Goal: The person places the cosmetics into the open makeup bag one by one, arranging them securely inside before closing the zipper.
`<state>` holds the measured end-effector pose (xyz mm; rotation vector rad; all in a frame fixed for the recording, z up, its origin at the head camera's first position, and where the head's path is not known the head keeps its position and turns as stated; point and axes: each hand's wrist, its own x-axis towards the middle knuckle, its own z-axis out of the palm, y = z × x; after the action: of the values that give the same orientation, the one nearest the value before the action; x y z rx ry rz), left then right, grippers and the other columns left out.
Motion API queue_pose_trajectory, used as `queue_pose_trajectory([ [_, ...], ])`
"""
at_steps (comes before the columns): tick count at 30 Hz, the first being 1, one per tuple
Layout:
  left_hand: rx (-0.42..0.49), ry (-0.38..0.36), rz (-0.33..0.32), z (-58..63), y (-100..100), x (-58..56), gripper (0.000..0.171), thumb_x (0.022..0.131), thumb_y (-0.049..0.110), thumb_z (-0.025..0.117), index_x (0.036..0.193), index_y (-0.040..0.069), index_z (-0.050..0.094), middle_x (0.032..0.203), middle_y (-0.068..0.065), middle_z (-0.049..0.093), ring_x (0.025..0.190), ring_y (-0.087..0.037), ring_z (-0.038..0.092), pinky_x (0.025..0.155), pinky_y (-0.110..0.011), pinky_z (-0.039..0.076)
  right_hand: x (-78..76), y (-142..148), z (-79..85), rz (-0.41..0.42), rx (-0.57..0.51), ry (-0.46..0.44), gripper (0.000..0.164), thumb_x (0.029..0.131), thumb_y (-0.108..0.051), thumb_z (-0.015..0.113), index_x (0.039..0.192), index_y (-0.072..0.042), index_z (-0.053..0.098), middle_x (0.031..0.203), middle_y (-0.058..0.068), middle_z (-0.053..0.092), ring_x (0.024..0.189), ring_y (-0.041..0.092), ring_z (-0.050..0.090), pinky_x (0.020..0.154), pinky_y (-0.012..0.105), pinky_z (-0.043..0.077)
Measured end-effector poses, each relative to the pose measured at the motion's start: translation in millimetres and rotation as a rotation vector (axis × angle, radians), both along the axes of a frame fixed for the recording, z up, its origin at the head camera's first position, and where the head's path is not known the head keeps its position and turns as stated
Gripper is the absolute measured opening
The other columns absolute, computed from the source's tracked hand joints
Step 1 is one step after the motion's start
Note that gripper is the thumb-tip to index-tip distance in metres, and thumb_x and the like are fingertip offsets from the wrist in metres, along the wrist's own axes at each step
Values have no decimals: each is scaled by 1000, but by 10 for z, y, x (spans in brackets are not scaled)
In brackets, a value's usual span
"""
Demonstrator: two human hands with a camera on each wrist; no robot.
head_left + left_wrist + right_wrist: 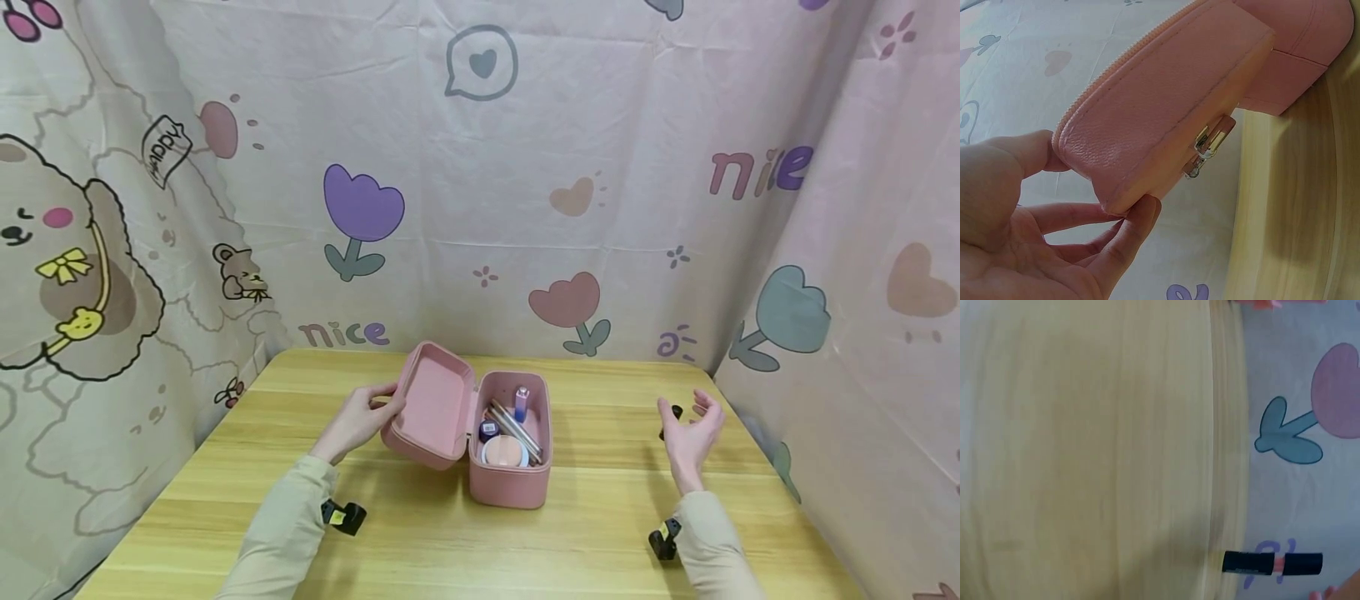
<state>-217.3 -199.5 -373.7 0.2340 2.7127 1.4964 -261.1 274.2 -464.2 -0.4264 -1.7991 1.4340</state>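
A pink cosmetic case (510, 486) stands on the table with its lid (435, 392) swung out to the left. My left hand (367, 417) grips the lid's outer edge; in the left wrist view the thumb and fingers pinch a corner of the lid (1147, 106), near its metal clasp (1213, 137). Inside the case are a powder puff (505, 452), a small dark jar (488, 429), several slim tubes (517, 429) and a pink-and-blue tube (521, 402). At the right, my right hand (692, 433) is beside a black tube with a pink band (1279, 563), its fingers loosely bent and apart from it.
The wooden table (600, 533) ends at the back against a printed curtain (480, 208), which also hangs along both sides. Black wrist cameras (345, 517) sit at both sleeves.
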Motion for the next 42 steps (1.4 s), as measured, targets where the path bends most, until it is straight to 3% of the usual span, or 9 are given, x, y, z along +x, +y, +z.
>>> queue_pose_trajectory([
  [9, 2, 6, -14, -23, -3, -4, 53, 103, 19, 54, 146, -10, 44, 145, -31, 52, 121, -41, 64, 95, -44, 58, -1, 129, -33, 108, 56, -165, 63, 90, -17, 72, 144, -3, 42, 139, 14, 40, 124, 28, 41, 92, 26, 32],
  [18, 3, 3, -11, -19, 1, -3, 53, 103, 19, 55, 146, -10, 44, 144, -31, 53, 120, -39, 65, 94, -42, 59, -20, 172, -42, 136, 44, -172, 58, 90, -16, 71, 140, 1, 47, 134, 14, 47, 122, 26, 45, 98, 31, 39],
  [25, 0, 10, -5, -19, 7, -4, 53, 102, 19, 55, 145, -10, 45, 144, -31, 52, 119, -39, 66, 94, -42, 59, -33, 187, -40, 140, 24, -210, 50, 93, -19, 68, 136, 0, 52, 133, 13, 51, 115, 18, 48, 83, 15, 39],
  [29, -3, 7, -4, -22, 6, -5, 53, 102, 19, 55, 146, -10, 44, 144, -31, 53, 119, -39, 66, 94, -42, 58, -37, 199, -38, 143, 24, -232, 46, 95, -19, 66, 135, 1, 54, 134, 17, 53, 114, 20, 50, 76, 7, 38],
  [35, -8, 5, -5, -14, 6, -2, 54, 103, 21, 54, 146, -9, 44, 145, -30, 52, 120, -39, 65, 95, -43, 58, -57, 214, -37, 138, 36, -292, 41, 95, -14, 62, 133, 3, 58, 130, 22, 58, 114, 26, 52, 78, 10, 37],
  [38, -5, 0, -8, -10, 7, 0, 54, 103, 21, 54, 147, -9, 44, 146, -30, 52, 121, -39, 64, 96, -44, 58, -59, 219, -44, 129, 59, -318, 39, 95, -11, 60, 131, 3, 60, 125, 25, 61, 107, 23, 53, 78, 13, 38],
  [42, -1, -3, -13, -14, 7, 2, 54, 103, 21, 54, 147, -9, 43, 146, -30, 51, 122, -40, 64, 97, -45, 58, -54, 227, -65, 124, 92, -340, 35, 95, -9, 59, 128, 4, 63, 121, 27, 63, 95, 13, 54, 72, 8, 37],
])
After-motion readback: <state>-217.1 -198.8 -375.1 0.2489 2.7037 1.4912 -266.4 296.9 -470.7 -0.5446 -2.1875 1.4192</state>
